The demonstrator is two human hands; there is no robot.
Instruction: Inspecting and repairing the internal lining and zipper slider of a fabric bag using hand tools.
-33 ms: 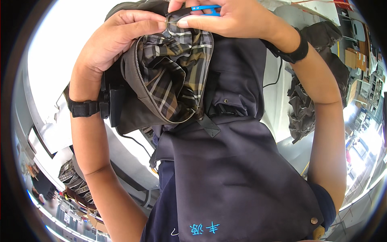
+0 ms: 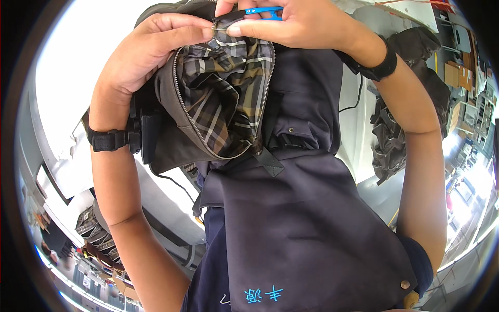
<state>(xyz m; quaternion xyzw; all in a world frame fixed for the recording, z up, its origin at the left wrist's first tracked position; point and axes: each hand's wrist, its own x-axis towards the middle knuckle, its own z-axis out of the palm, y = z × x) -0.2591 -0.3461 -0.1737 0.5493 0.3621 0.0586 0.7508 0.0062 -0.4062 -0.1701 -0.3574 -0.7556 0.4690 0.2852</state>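
A dark grey bag (image 2: pixel 171 99) lies with its zip spread apart, showing a brown, black and white plaid lining (image 2: pixel 218 99). At the far end of the opening, my left hand (image 2: pixel 150 49) pinches the bag's edge near the zip between thumb and index finger. Close by on the right, my right hand (image 2: pixel 296 26) carries blue-handled thread snips (image 2: pixel 264 10) within its fingers. Its thumb tip presses near the lining, and a thin thread seems to run between both thumbs. The snips' dark blades reach toward the left fingertips; their tips are hard to make out.
A dark apron (image 2: pixel 306 223) covers my front below the bag, with a leather tab (image 2: pixel 270 164) lying on it. To the right hang or lie more dark bags (image 2: pixel 390 140). Plaid pieces (image 2: pixel 96 229) are stacked at the lower left. A black cable (image 2: pixel 356 99) runs beside the bag.
My right hand and the snips have shifted very slightly to the left. My left hand keeps its pinch, and the bag has stayed in place.
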